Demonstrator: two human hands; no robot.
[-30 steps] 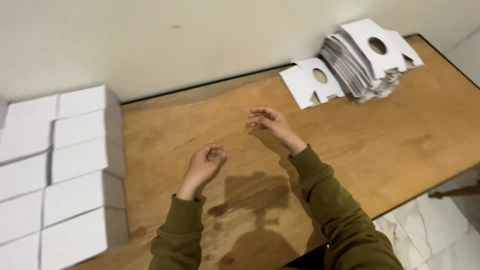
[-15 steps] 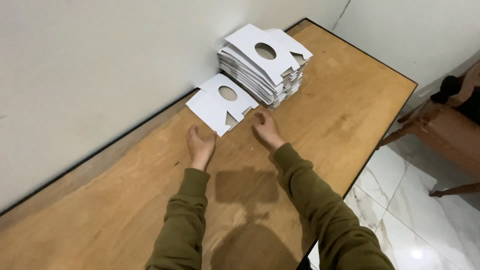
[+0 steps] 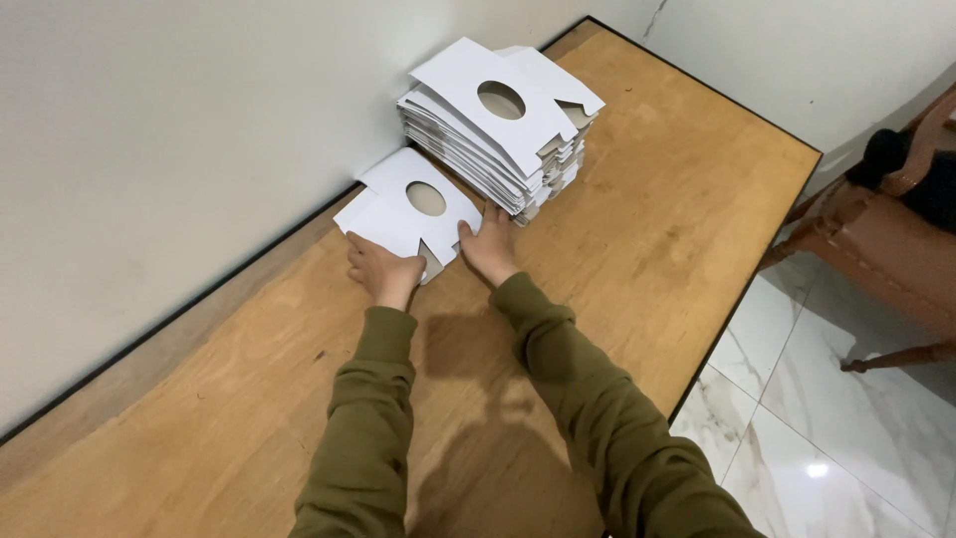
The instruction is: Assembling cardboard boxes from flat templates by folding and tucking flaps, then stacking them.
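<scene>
Cardboard blank, white, flat, die-cut with an oval hole, lay on the wooden table close to the wall, just beside the foot of the stack of blanks. I had both hands on it. Left hand sat at the blank's near-left edge, fingers curled loosely over the edge and touching the card; couldn't tell from this angle whether the thumb was under it, so a real pinch was not confirmed. Right hand was at the near-right edge, fingers stretched forward and mostly flat, tips resting on the card, not wrapped round anything. Blank itself looked flat on the table, one corner pointing toward me between the two hands, far edge near the wall. Stack stood just past the right hand's fingertips, touching or nearly touching the blank, couldn't tell which. Stack's top sheets were skewed, top one showing the same oval hole, a few flaps sticking out to the right. Both olive-green sleeves ran from the bottom of the view up to the hands. Table's right edge dropped to a white marble-pattern tiled floor. A brown wooden chair stood on that floor, well apart from the hands, something dark lying on it.
</scene>
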